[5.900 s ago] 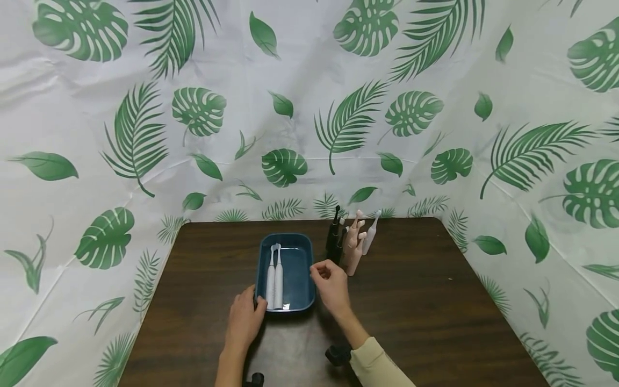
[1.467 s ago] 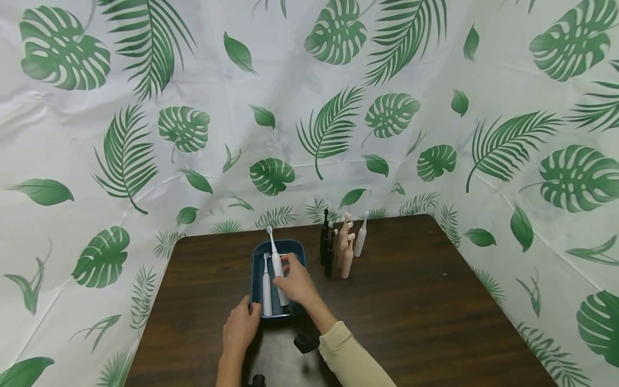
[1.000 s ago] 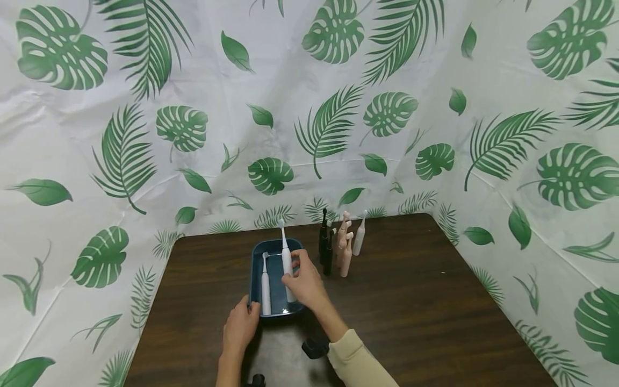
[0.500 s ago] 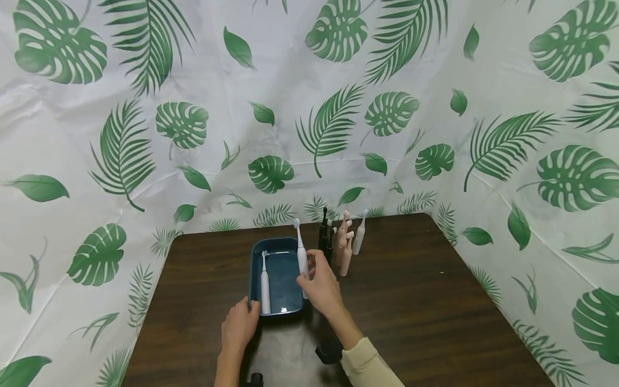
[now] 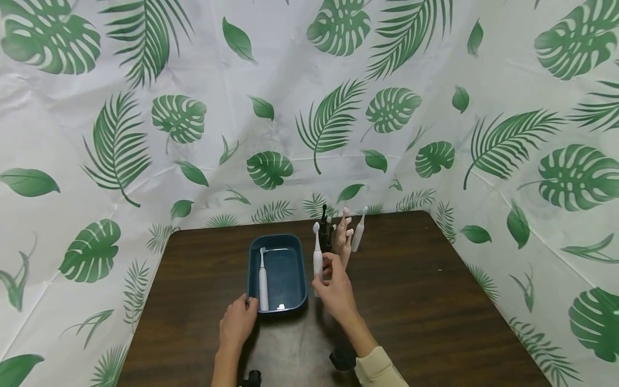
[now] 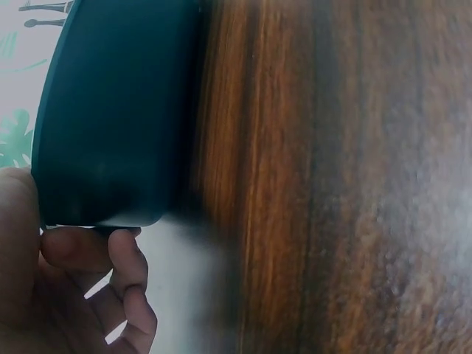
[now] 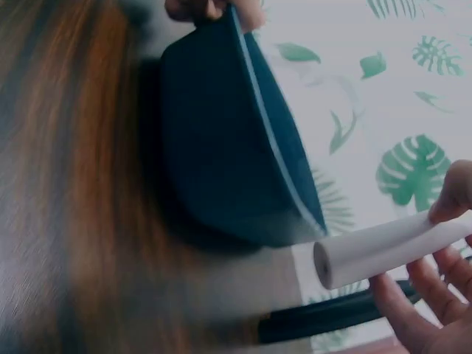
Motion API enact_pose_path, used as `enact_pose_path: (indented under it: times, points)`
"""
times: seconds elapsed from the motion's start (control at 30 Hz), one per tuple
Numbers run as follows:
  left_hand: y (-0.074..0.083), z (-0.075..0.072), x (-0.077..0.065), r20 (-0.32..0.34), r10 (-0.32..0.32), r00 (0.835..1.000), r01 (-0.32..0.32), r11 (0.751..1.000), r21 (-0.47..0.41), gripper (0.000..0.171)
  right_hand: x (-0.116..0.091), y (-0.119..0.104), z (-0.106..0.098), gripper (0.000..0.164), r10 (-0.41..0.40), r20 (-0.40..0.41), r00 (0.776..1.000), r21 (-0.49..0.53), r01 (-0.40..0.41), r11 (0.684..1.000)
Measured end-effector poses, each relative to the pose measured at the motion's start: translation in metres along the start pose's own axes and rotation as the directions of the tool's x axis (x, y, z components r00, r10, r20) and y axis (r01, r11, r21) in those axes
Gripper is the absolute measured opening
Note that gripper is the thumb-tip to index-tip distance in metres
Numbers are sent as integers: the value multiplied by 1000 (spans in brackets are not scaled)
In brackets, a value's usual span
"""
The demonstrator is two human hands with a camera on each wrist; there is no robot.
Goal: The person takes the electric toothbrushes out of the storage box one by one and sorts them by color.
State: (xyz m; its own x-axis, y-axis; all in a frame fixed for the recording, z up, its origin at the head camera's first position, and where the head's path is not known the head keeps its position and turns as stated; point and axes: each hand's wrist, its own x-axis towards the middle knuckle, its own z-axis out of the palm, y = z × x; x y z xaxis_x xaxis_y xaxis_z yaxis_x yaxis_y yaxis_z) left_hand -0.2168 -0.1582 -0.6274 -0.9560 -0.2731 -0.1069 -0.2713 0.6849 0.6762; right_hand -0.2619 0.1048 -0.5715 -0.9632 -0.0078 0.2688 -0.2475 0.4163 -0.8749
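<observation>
My right hand (image 5: 337,290) pinches the handle of a white electric toothbrush (image 5: 317,260), brush head up, just right of the dark blue tray (image 5: 286,277). In the right wrist view the flat base of that toothbrush (image 7: 391,249) hangs off the table, between thumb and fingers. A second white electric toothbrush (image 5: 263,285) lies along the tray's left side. My left hand (image 5: 237,322) grips the tray's near-left corner. In the left wrist view its thumb lies over the rim and curled fingers (image 6: 81,251) press the outer wall.
Behind my right hand stand black electric toothbrushes (image 5: 324,228), pink ones (image 5: 342,236) and a white one (image 5: 358,235), close together. The brown wooden table (image 5: 411,301) ends at a leaf-patterned white sheet (image 5: 285,123) at the back and sides.
The right hand has taken one of two white toothbrushes from the tray, raised it upright and carried it right, past the tray's rim. The left hand has stayed on the tray corner.
</observation>
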Motion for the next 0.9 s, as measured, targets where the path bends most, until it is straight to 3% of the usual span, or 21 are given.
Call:
enact_pose_path:
  times: [0.23,0.43,0.9]
  points:
    - [-1,0,1,5,-5,1000,5,1000,-9,32,-6,23,-10,58,-46,-44,998,62,48,997]
    - [-2,0,2,8,-3,1000,3,1000,1,33,-10,45,-26,60,-36,-84,996,82,43,996]
    - [-5,2,4,-1,2,1000,-2,1000,-2,33,12,75,-56,58,-4,-288,958,-1,4,1000]
